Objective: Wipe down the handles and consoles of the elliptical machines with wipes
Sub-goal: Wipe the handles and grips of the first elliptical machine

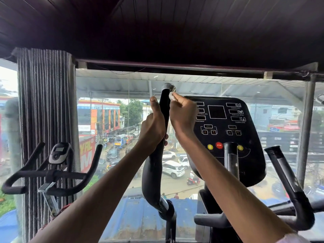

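Black handle point(164, 109) gripped by left hand point(153, 128), right hand point(182, 114) pressing white wipe point(171, 95)

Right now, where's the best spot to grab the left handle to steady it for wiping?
Likely mid-shaft, from the left, where the left hand already wraps the handle. The black tube there is round and nearly upright, so fingers close around it. That leaves the top under the chrome cap free, where the right hand holds the wipe against it.
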